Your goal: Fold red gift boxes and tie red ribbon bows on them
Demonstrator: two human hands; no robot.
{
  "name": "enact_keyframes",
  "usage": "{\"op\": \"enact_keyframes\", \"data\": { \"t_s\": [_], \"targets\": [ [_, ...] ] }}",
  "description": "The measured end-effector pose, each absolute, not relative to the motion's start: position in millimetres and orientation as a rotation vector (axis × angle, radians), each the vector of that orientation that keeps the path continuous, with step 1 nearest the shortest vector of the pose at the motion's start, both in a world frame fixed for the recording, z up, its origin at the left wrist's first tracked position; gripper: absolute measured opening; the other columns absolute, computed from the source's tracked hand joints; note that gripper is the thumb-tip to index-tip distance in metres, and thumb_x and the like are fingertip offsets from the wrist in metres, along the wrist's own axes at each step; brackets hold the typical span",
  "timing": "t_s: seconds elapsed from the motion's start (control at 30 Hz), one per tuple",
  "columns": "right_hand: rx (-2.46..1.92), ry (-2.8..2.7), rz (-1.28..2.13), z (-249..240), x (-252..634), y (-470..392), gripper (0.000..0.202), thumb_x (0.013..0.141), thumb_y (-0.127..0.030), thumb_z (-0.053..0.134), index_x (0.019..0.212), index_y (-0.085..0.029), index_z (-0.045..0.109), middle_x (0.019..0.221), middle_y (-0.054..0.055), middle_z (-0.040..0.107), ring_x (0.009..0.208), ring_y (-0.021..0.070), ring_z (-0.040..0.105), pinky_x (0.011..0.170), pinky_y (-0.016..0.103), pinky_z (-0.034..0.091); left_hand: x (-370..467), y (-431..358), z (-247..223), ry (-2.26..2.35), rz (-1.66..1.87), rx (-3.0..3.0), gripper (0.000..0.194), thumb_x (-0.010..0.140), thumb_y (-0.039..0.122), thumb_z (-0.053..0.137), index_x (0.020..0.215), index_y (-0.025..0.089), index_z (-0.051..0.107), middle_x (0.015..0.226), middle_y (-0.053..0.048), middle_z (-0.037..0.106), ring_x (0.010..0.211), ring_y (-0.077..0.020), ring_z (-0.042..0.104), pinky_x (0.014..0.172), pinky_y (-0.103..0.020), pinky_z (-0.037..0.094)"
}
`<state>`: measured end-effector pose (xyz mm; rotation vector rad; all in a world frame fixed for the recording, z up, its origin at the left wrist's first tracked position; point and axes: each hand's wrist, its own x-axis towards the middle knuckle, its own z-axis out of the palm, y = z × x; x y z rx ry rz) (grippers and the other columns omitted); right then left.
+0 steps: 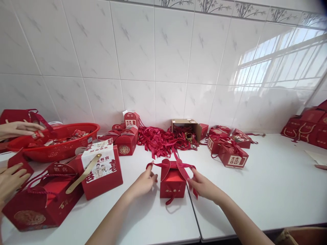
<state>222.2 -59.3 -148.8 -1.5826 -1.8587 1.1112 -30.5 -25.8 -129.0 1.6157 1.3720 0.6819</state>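
A small red gift box (172,189) stands upright on the white table between my hands, its top flaps partly apart. A red ribbon (160,165) passes across the flaps at the top. My left hand (145,181) pinches the ribbon's left end, just beside the box. On the other side, my right hand (202,183) grips the ribbon's right part, with a loose tail hanging below the fingers. A short twisted cord hangs down the box's front. Behind the box lies a heap of red ribbons (158,140).
An open cardboard box (198,128) holds more ribbons. Finished-looking red boxes (233,157) sit to the right. At left are larger gift boxes (102,170), a red basket (63,149) of wrapped sweets, and another person's hands (11,180). Red bags (310,127) stand far right.
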Motion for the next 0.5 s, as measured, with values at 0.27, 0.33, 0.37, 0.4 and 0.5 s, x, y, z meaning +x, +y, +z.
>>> {"op": "enact_keyframes", "data": {
  "t_s": [0.27,0.33,0.37,0.4,0.5],
  "targets": [
    [-0.65,-0.512,1.421,-149.6,211.3,-46.0,0.03,0.073,-0.016,0.072,0.099,-0.024,0.059,0.105,0.001,0.065,0.062,0.0058,0.056,0.058,0.017,0.055,-25.4,-17.5,-105.0,0.938,1.156,0.7,0.018,0.085,-0.002,0.043,0.087,0.012,0.054,0.078,-0.004,0.057,0.064,-0.0055,0.059,0.055,-0.012,0.049],
    [-0.646,-0.408,1.387,-153.3,211.4,-40.9,0.023,0.072,-0.013,0.073,0.09,-0.022,0.061,0.086,-0.001,0.065,0.057,0.005,0.056,0.054,0.014,0.055,-23.6,-14.6,-106.1,0.901,1.231,0.569,0.022,0.088,-0.004,0.038,0.081,0.01,0.053,0.073,-0.003,0.055,0.057,-0.0027,0.057,0.053,-0.009,0.05],
    [-0.656,-0.386,1.375,-155.7,212.2,-39.0,0.02,0.072,-0.013,0.073,0.087,-0.021,0.061,0.078,-0.003,0.064,0.056,0.0049,0.057,0.052,0.013,0.055,-22.8,-13.5,-107.5,0.888,1.267,0.511,0.024,0.09,-0.004,0.036,0.08,0.01,0.053,0.07,-0.002,0.054,0.055,-0.002,0.056,0.052,-0.008,0.05],
    [-0.667,-0.372,1.369,-158.2,213.4,-37.8,0.018,0.072,-0.014,0.073,0.084,-0.02,0.061,0.072,-0.004,0.062,0.054,0.0049,0.057,0.051,0.012,0.055,-22.2,-12.8,-109.1,0.877,1.298,0.462,0.024,0.091,-0.003,0.036,0.079,0.01,0.052,0.068,-0.002,0.053,0.054,-0.0018,0.056,0.051,-0.007,0.05],
    [-0.699,-0.323,1.366,-163.1,218.2,-37.8,0.016,0.072,-0.014,0.074,0.074,-0.019,0.059,0.061,-0.005,0.059,0.051,0.0051,0.059,0.049,0.012,0.054,-21.5,-12.2,-111.5,0.847,1.37,0.371,0.022,0.092,-0.001,0.039,0.077,0.009,0.052,0.067,-0.002,0.055,0.055,-0.0028,0.06,0.05,-0.007,0.051]
  ]
}}
